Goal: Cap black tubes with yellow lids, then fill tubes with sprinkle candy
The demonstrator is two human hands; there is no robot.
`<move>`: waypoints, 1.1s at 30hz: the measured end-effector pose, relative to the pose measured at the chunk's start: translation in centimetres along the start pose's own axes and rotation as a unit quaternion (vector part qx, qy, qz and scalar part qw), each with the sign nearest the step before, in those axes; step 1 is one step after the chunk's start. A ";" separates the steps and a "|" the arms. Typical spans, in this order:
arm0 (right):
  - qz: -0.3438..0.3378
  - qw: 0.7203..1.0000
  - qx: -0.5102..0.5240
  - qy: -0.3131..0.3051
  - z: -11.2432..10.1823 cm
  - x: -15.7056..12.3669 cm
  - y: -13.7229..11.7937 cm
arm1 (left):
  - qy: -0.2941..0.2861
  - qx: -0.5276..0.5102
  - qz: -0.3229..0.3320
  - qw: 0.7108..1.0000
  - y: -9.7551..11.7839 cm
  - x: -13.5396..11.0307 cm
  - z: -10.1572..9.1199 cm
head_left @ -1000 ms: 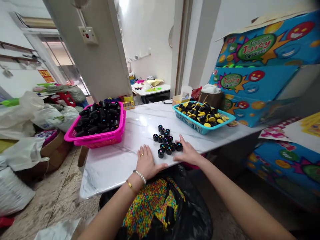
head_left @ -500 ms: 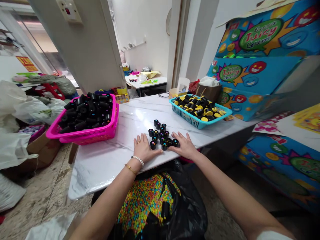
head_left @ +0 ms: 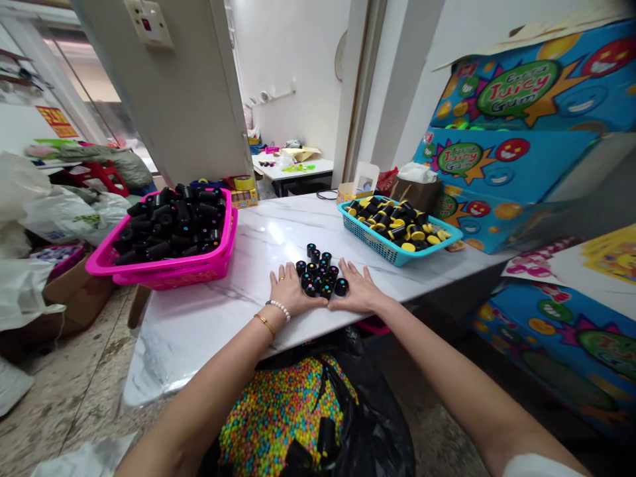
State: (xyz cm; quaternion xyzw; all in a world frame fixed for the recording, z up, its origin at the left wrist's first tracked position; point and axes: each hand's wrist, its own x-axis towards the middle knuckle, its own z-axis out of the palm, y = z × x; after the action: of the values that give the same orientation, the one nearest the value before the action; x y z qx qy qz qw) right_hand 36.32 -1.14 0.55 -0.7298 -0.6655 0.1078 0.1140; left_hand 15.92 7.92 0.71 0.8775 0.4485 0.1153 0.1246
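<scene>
Several small black containers stand upright in a cluster on the white marbled table, with coloured candy balls showing in their tops. My left hand lies against the left and near side of the cluster, fingers spread. Along the right side rests my right hand, fingers also spread, beside the rightmost black container. The two thumbs nearly meet in front. Neither hand grips a container. Below the table edge, a black plastic bag holds many coloured candy balls and a few black containers.
At the left, a pink basket is heaped with black containers. Right of the cluster stands a turquoise basket of black containers with yellow lids. Blue gum boxes are stacked at the right. White plastic bags crowd the far left.
Both hands have moved inward, and the black containers are pushed closer together. The thumbs are nearer each other. The camera view has shifted slightly.
</scene>
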 end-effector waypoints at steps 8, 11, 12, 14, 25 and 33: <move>-0.029 1.000 -0.010 0.003 0.2 3.0 1.9 | -0.004 -0.004 0.012 1.000 -0.9 2.9 0.1; -0.037 0.999 -0.013 -0.003 -0.3 4.4 2.1 | -0.006 -0.003 0.014 1.000 -1.1 4.3 0.0; -0.039 0.999 -0.014 -0.002 -0.4 4.9 2.1 | -0.007 -0.004 0.017 1.000 -1.2 4.7 0.0; -0.045 0.999 -0.016 -0.002 -0.6 5.8 2.3 | -0.010 -0.006 0.023 1.000 -1.4 5.5 -0.1; -0.106 0.993 -0.031 -0.033 -1.9 9.6 3.3 | -0.035 -0.005 0.057 0.998 -2.1 8.9 -0.9; -0.125 0.991 -0.035 -0.026 -1.7 11.4 4.4 | -0.032 0.002 0.063 0.997 -2.9 10.8 -0.8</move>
State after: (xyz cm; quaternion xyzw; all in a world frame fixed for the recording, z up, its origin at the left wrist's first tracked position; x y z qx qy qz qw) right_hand 42.03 9.84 0.71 -0.6414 -0.7575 0.0884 0.0833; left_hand 19.70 18.47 1.51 0.9077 0.3881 0.0937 0.1295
